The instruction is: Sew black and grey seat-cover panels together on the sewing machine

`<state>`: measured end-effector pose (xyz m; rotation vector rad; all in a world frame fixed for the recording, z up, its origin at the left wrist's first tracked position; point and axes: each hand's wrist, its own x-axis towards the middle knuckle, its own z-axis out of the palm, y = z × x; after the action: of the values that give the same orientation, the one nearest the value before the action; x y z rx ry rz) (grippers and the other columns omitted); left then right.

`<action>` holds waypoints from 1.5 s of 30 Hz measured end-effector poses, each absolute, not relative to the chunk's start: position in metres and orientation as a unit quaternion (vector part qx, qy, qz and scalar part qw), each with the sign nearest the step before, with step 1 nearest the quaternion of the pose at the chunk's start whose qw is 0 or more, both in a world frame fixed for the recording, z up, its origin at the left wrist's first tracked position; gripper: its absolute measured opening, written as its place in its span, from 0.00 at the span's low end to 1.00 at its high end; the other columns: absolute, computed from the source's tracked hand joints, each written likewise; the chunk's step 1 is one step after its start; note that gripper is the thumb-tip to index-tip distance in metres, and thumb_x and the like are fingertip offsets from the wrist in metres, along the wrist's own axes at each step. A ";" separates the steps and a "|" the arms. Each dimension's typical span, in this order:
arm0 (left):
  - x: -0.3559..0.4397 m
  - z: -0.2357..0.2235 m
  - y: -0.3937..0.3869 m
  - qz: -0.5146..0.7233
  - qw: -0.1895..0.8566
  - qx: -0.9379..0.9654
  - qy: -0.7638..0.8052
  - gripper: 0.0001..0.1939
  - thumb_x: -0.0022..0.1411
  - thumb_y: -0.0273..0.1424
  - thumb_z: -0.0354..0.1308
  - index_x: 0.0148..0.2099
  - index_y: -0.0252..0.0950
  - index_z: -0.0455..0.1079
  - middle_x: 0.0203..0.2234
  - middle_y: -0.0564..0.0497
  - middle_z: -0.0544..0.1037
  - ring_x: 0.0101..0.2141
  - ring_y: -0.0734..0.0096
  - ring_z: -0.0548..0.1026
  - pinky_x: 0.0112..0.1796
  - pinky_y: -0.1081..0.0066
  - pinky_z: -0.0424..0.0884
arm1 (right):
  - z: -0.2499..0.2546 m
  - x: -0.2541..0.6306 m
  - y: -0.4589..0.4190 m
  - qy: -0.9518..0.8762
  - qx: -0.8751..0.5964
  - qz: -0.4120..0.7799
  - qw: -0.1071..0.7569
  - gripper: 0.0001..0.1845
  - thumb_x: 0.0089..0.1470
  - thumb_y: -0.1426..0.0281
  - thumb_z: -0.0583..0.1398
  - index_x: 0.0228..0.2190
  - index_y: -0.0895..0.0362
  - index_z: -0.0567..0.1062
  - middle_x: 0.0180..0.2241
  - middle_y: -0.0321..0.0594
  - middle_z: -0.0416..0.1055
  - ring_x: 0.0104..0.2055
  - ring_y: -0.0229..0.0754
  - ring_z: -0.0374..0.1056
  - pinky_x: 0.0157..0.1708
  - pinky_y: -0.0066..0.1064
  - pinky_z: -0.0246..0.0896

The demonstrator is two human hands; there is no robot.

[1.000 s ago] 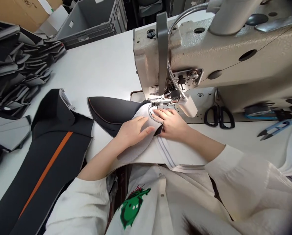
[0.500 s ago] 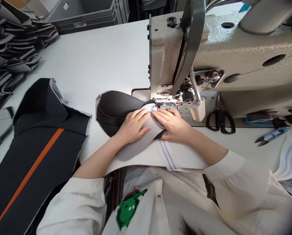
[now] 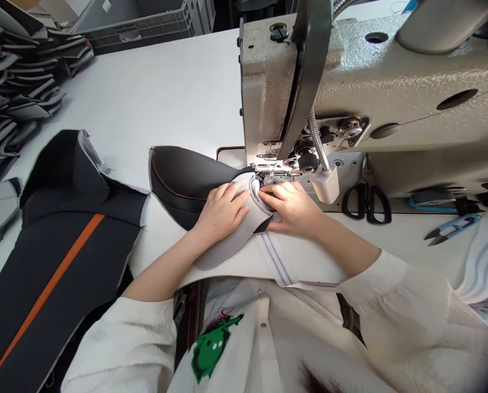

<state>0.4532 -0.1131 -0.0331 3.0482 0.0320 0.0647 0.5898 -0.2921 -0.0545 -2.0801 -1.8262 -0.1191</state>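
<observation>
A padded cover piece, smooth black with orange-red stitching along one seam, lies on the table with its edge at the sewing machine's needle area. A light grey mesh panel is folded over its near part. My left hand rests flat on the mesh, fingers stretched toward the needle. My right hand holds the curved seam edge on the right side, its fingers bent close to the presser foot. The needle tip itself is too small to make out.
The sewing machine fills the upper right, with a small lamp hanging down. Black-handled scissors and blue thread snips lie to the right. A black cover with an orange stripe, stacked pieces and a grey crate are leftward.
The cover piece has turned slightly, its far left end shifting left and up. My right fingers have bent and drawn to the seam edge. The camera view has shifted a little.
</observation>
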 end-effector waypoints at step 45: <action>0.482 -0.035 -0.124 0.075 0.046 0.996 -0.027 0.27 0.61 0.51 0.53 0.52 0.35 0.69 0.54 0.41 0.69 0.51 0.51 0.66 0.47 0.56 0.64 | -0.056 0.585 -0.293 -0.550 -0.819 -0.092 0.135 0.31 0.53 0.60 0.60 0.54 0.64 0.68 0.45 0.52 0.70 0.41 0.53 0.63 0.38 0.41 0.58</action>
<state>0.4817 -0.1237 -0.0350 3.0407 -0.0820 0.2287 0.5848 -0.2934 -0.0563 -2.3716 -1.5945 -0.2669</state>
